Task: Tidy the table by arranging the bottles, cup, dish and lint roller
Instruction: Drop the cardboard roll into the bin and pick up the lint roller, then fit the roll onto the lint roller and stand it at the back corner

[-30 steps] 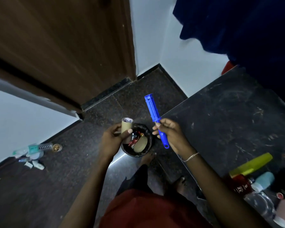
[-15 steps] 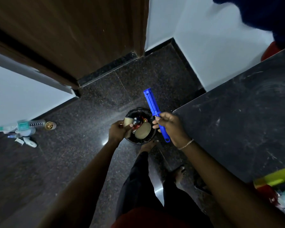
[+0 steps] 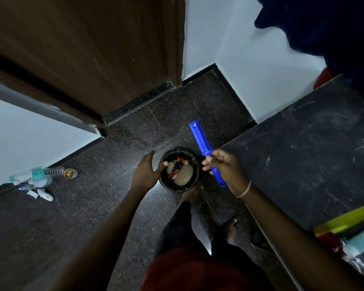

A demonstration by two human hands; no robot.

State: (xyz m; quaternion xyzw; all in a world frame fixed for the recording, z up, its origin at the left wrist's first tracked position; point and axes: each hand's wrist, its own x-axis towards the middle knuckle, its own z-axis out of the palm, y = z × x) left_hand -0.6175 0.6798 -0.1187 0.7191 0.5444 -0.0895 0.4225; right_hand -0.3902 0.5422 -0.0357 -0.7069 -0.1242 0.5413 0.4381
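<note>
My right hand (image 3: 224,165) grips the blue lint roller handle (image 3: 200,141), whose bare blue frame points up and away over the floor. My left hand (image 3: 146,172) hovers open beside a black bin (image 3: 194,179) on the floor, thumb at the rim. Inside the bin lie a cardboard roll (image 3: 171,167), a tan round piece (image 3: 184,175) and red scraps. The dark table (image 3: 303,156) is at the right; a yellow-green bottle (image 3: 345,220), a pale teal bottle (image 3: 359,241) and a red item stand at its near right edge.
A brown door (image 3: 82,49) and white walls close the corner ahead. On the floor at the left lie a plastic bottle (image 3: 38,175), a small gold-capped jar (image 3: 70,173) and white scraps. My bare feet stand just below the bin. Dark blue cloth (image 3: 324,24) hangs top right.
My left hand carried the cardboard roll down to the bin and let it go; the roll now lies inside and the hand is open. The view tilted toward the floor.
</note>
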